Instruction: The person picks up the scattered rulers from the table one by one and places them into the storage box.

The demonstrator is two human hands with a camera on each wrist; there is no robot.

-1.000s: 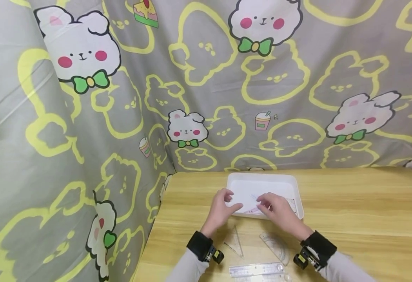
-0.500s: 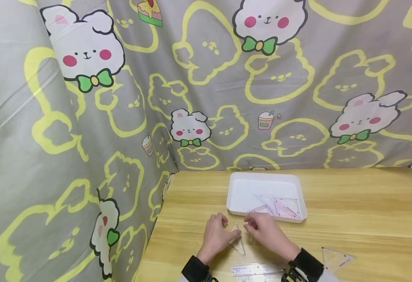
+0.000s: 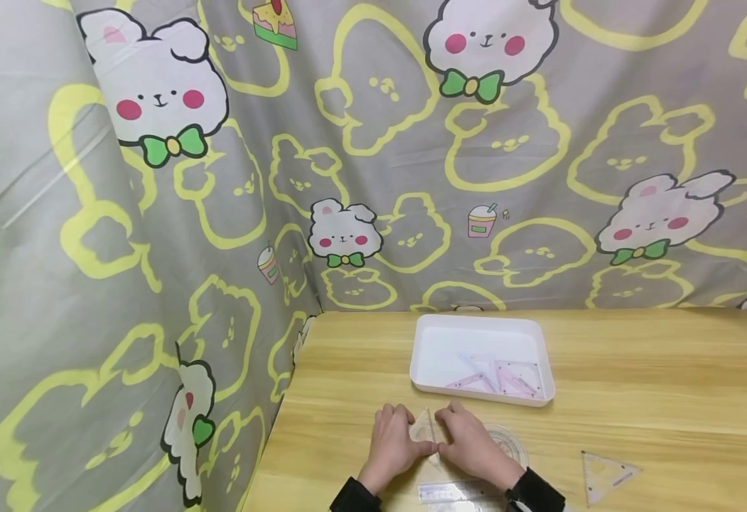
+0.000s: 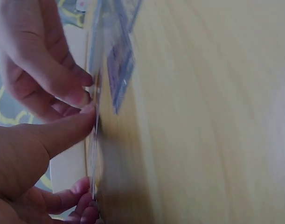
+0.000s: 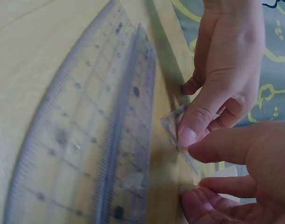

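Observation:
A clear triangular set square [image 3: 421, 429] lies low over the table between my two hands. My left hand [image 3: 394, 442] holds its left side, thumb on the near part and fingers at the far edge. My right hand [image 3: 473, 442] grips its right side, the two thumbs meeting close together. In the left wrist view the set square [image 4: 94, 154] appears almost edge-on, with my left thumb and fingers at it. A corner of the set square [image 5: 170, 120] shows by the thumbs in the right wrist view.
A white tray [image 3: 414, 366] behind the hands bears several tinted set squares. Clear rulers [image 3: 453, 492] lie near me; a protractor [image 3: 512, 444] sits beside the right hand. Another set square [image 3: 605, 478] lies farther right. A patterned curtain [image 3: 411, 235] borders the table [image 3: 667, 398].
Both hands have come back from over the tray to the clear set square on the table, first reaching around it and now holding it from both sides.

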